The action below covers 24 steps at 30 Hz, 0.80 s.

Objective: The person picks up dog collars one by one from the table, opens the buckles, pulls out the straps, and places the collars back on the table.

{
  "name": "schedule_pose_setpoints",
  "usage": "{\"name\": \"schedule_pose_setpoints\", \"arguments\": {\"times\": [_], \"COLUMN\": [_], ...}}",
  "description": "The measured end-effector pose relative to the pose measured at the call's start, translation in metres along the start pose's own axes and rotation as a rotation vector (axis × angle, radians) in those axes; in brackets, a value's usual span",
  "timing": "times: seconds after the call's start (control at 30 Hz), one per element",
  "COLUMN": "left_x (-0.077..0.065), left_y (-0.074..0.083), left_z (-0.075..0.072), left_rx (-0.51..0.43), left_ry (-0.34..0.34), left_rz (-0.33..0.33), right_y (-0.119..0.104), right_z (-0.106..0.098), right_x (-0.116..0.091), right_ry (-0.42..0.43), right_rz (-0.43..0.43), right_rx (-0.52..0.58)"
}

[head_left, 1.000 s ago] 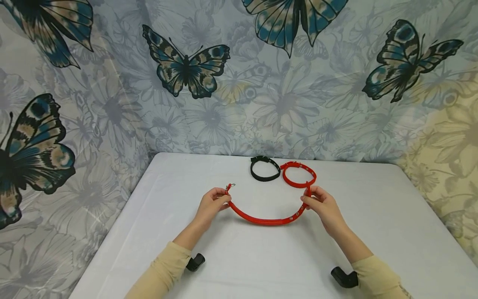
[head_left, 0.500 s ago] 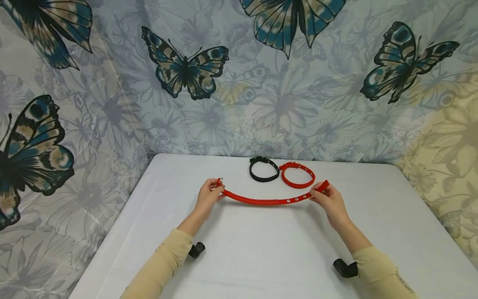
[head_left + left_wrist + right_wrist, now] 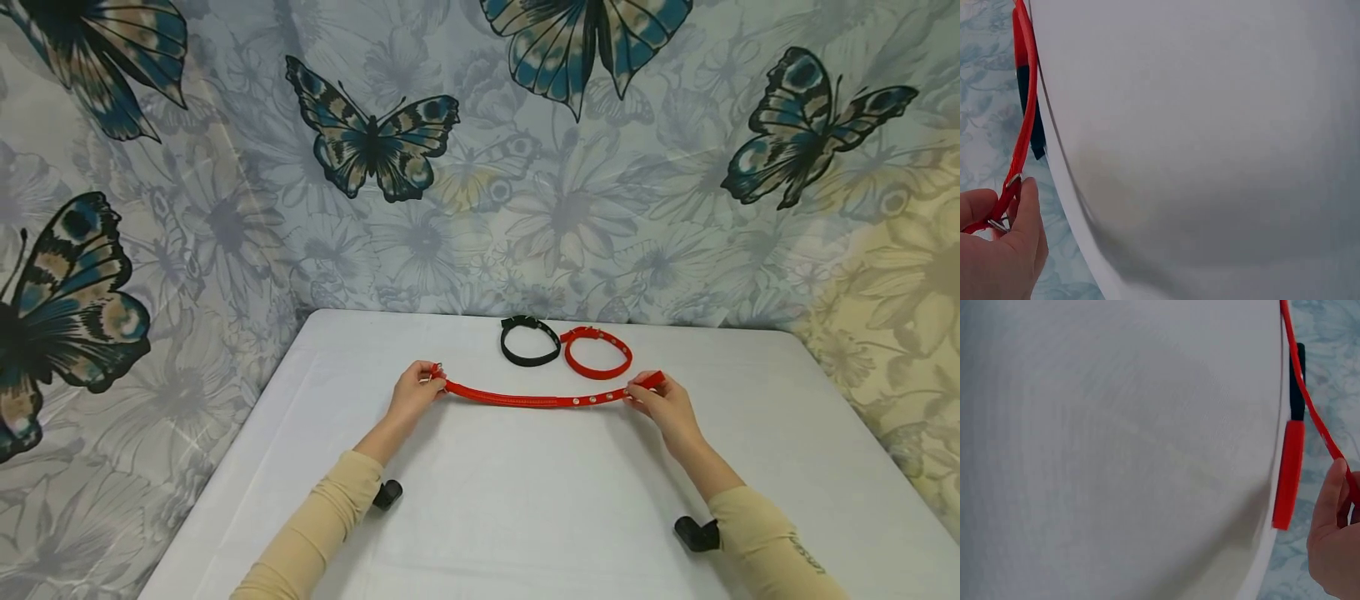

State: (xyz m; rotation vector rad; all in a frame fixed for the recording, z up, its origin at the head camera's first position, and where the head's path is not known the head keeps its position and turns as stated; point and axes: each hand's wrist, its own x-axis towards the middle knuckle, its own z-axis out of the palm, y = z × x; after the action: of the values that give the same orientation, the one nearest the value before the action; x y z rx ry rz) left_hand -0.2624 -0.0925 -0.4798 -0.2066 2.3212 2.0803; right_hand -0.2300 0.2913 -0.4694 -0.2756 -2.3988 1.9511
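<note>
Strap (image 3: pixel 517 402) well inside table edges (image 3: pixel 405 317)

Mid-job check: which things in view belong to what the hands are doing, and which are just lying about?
In the job:
open red strap, held near both ends
left hand, pinching its metal-fitted end
right hand, pinching its silver-dotted end

Apparently just lying about:
black looped strap, on the white table
red looped strap, beside it

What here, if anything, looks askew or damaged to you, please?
Nothing stands out: the black loop and red loop lie side by side, and the red strap, held between left hand and right hand, shows no visible damage.
</note>
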Motion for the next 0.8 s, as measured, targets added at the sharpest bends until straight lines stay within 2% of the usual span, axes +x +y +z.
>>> {"name": "schedule_pose_setpoints", "arguments": {"times": [0.07, 0.17, 0.27, 0.4, 0.63, 0.8], "left_x": [0.001, 0.001, 0.001, 0.000, -0.001, 0.000], "left_y": [-0.002, -0.002, -0.001, 0.001, 0.002, 0.002], "left_z": [-0.004, -0.010, -0.016, -0.023, -0.028, -0.032], "left_rx": [0.071, 0.226, 0.395, 0.560, 0.722, 0.853], "left_ry": [-0.006, -0.004, 0.010, 0.041, 0.138, 0.159], "left_rz": [0.022, 0.069, 0.146, 0.249, 0.435, 0.473], "right_y": [0.003, 0.006, 0.008, 0.010, 0.017, 0.021], "right_z": [-0.002, -0.006, -0.011, -0.017, -0.024, -0.025], "right_x": [0.000, 0.000, -0.001, -0.001, 0.001, 0.002], "right_ry": [0.000, 0.005, 0.020, 0.033, 0.022, 0.017], "right_rz": [-0.001, 0.008, 0.018, -0.001, -0.080, -0.162], "right_rx": [-0.036, -0.106, -0.213, -0.377, -0.591, -0.668]}}
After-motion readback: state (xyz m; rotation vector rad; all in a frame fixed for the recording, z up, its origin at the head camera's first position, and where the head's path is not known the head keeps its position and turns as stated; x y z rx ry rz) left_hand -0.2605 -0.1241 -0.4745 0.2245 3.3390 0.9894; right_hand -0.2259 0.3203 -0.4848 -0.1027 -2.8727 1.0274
